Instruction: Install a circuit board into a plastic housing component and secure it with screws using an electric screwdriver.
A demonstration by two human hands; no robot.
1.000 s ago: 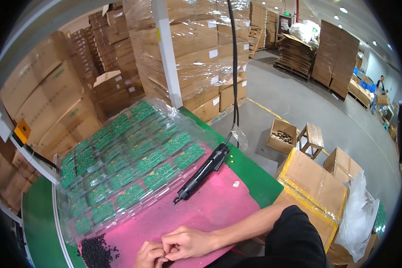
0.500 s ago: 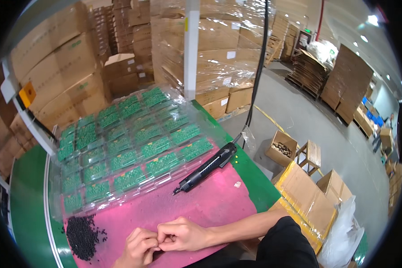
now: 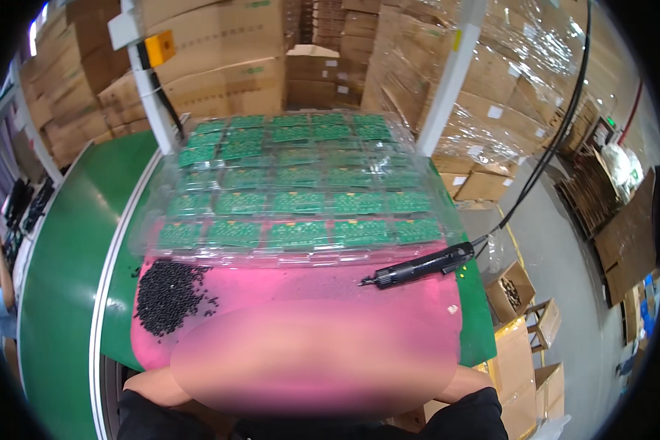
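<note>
A soft blurred patch covers the near part of the pink mat (image 3: 308, 286), and both my hands are hidden inside it. Only my left elbow (image 3: 150, 385) and my right forearm (image 3: 471, 381) show at its lower corners, above my dark sleeves. A heap of small black parts (image 3: 167, 293) lies on the mat's left side. To the right, a black electric screwdriver (image 3: 422, 265) rests on the mat with its tip pointing left. Behind the mat sits a clear plastic tray (image 3: 301, 253) holding rows of green circuit boards (image 3: 301, 202).
The mat lies on a green bench top (image 3: 66, 249). The screwdriver's black cable (image 3: 557, 139) rises to the upper right. Stacked cardboard boxes (image 3: 220, 66), wrapped pallets (image 3: 521, 81) and a white post (image 3: 451, 81) stand behind. Open boxes (image 3: 510, 290) sit on the floor at right.
The view has swung, so the tray now sits square in front and the black heap is in full sight. My hands, earlier pinched together on the mat, are now hidden.
</note>
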